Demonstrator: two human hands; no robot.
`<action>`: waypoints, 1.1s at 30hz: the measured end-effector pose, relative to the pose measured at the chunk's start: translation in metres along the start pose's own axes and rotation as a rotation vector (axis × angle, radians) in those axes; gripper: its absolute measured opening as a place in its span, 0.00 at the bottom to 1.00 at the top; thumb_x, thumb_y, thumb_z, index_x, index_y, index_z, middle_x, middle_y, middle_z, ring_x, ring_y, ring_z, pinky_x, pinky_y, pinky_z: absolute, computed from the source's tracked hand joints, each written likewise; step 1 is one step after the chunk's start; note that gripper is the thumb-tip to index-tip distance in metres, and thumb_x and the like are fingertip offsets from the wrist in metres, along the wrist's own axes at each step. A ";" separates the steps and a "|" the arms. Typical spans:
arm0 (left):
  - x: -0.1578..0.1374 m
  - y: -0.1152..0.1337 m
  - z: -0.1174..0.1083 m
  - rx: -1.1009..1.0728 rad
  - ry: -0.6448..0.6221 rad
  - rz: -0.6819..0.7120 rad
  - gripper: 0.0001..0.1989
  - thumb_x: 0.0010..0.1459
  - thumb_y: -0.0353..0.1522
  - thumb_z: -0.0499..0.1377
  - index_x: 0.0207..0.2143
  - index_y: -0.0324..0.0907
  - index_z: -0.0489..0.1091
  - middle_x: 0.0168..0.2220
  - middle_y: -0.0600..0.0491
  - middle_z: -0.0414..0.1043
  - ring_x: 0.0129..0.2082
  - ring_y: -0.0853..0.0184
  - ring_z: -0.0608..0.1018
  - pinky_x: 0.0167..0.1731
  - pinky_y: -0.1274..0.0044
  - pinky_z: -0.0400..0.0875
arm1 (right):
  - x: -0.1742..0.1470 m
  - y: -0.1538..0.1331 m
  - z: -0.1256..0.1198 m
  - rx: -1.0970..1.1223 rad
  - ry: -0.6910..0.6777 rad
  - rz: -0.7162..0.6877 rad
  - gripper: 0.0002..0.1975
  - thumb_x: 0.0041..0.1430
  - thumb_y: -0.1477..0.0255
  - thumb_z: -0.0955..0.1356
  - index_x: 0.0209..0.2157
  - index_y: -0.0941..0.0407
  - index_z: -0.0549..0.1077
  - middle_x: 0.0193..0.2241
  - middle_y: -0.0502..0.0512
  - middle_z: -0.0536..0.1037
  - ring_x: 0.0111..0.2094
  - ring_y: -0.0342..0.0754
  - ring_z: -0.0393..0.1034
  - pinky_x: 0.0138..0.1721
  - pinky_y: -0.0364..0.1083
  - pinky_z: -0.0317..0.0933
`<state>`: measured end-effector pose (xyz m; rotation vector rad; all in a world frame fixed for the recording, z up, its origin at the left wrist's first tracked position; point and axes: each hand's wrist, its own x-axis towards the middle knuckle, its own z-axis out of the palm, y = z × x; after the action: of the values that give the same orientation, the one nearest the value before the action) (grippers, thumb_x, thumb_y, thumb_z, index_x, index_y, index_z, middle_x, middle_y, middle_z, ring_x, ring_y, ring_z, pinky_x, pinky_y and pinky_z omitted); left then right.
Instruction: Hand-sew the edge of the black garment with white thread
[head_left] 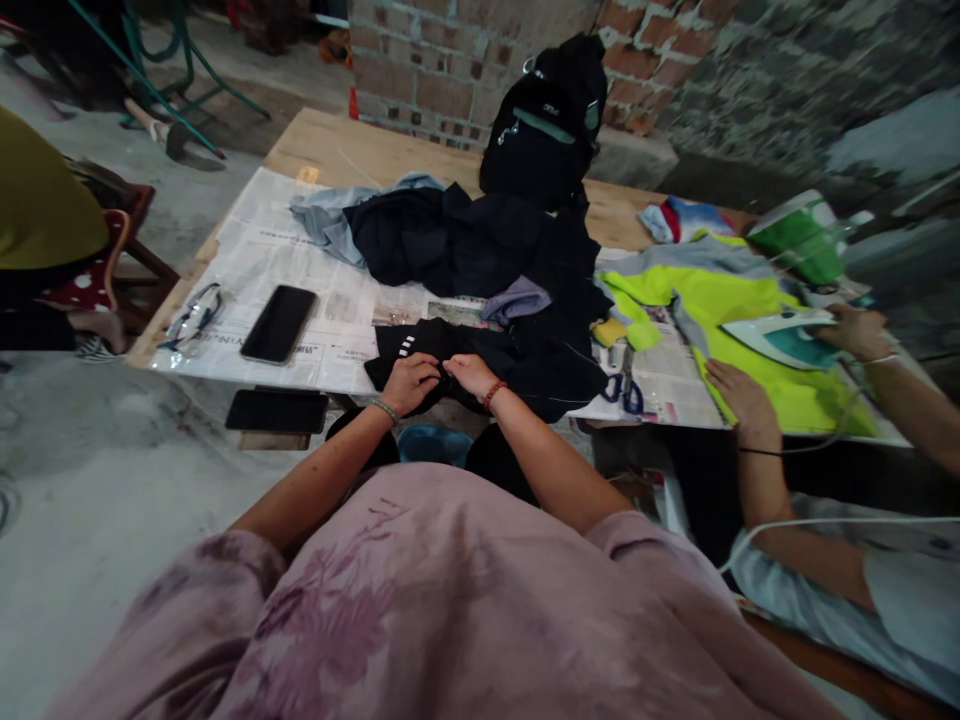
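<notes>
A black garment point(517, 365) lies at the front edge of the table, with a few short white stripes at its left end. My left hand point(411, 384) is closed on its near edge, just below the stripes. My right hand point(472, 376) pinches the same edge close by, fingertips facing the left hand's. What exactly lies between the fingertips is too small to make out. Behind, a dark cloth heap point(450, 235) rests on newspaper, with a grey-blue cloth point(330, 225) at its left and a small purple-grey cloth point(517, 300) at its front.
A phone point(279, 323) and clear-wrapped item point(193, 315) lie left; another phone point(276, 411) sits below the edge. Dark-handled scissors point(624, 385) are right. Beside me a co-worker holds an iron point(787, 338) on a yellow garment point(720, 310). A black backpack point(544, 140) stands behind.
</notes>
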<state>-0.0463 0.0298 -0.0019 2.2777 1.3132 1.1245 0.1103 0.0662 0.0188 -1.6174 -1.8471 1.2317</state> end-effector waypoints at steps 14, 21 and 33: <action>0.006 0.003 0.002 -0.104 0.027 -0.174 0.05 0.50 0.27 0.56 0.30 0.40 0.71 0.32 0.53 0.74 0.34 0.70 0.74 0.39 0.76 0.69 | 0.004 0.003 -0.001 -0.014 -0.084 -0.059 0.17 0.50 0.63 0.61 0.15 0.57 0.56 0.13 0.42 0.52 0.19 0.37 0.46 0.21 0.40 0.39; 0.003 0.004 -0.014 -0.182 -0.085 -0.147 0.13 0.44 0.28 0.60 0.37 0.40 0.69 0.38 0.52 0.72 0.35 0.70 0.74 0.38 0.76 0.70 | -0.007 -0.006 -0.005 0.257 -0.111 0.071 0.16 0.54 0.61 0.60 0.20 0.57 0.63 0.10 0.40 0.51 0.12 0.35 0.44 0.16 0.39 0.40; -0.004 -0.001 -0.013 -0.147 -0.007 -0.053 0.05 0.46 0.32 0.61 0.24 0.40 0.71 0.38 0.50 0.71 0.38 0.68 0.74 0.42 0.73 0.69 | -0.009 -0.002 -0.003 0.258 -0.061 0.069 0.13 0.50 0.62 0.64 0.21 0.57 0.64 0.08 0.40 0.53 0.10 0.35 0.45 0.13 0.38 0.39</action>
<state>-0.0576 0.0250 0.0038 2.1280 1.2367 1.1541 0.1137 0.0595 0.0244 -1.5268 -1.6006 1.4965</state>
